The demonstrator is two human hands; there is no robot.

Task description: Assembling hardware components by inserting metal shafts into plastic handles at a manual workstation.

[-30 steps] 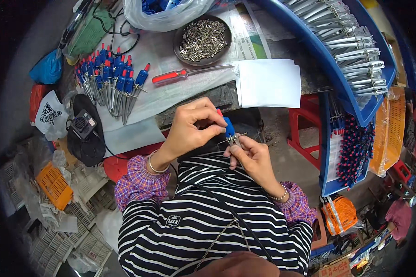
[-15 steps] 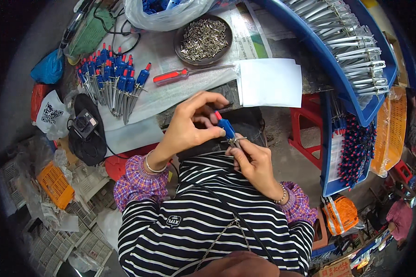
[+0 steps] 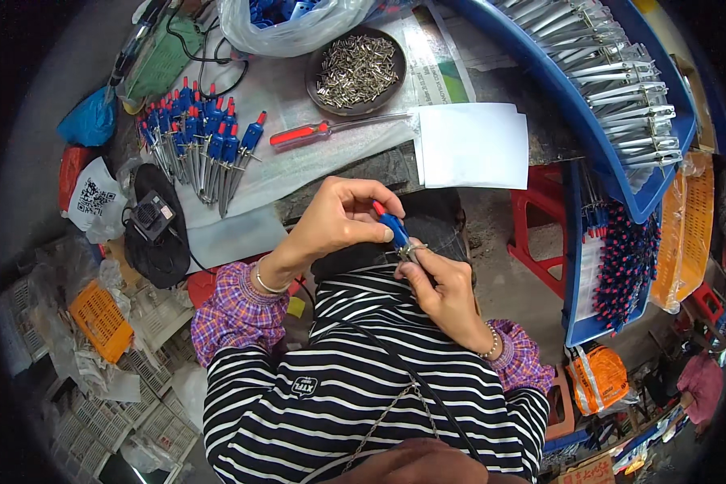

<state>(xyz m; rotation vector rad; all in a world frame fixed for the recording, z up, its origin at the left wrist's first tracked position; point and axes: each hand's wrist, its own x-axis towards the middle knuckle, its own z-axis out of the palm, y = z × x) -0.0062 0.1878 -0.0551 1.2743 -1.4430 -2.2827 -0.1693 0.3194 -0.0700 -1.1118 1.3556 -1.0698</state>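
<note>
Just below the table edge (image 3: 355, 173), the left hand (image 3: 340, 219) pinched a small blue-handled tool (image 3: 394, 228), while the right hand (image 3: 442, 286) gripped its metal tip; both hands nearly touched.

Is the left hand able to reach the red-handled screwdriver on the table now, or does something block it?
Probably yes. The screwdriver lies uncovered on the white sheet just beyond the left hand, nothing between. But that hand is pinching a small blue-handled tool, so it must release it first.
</note>
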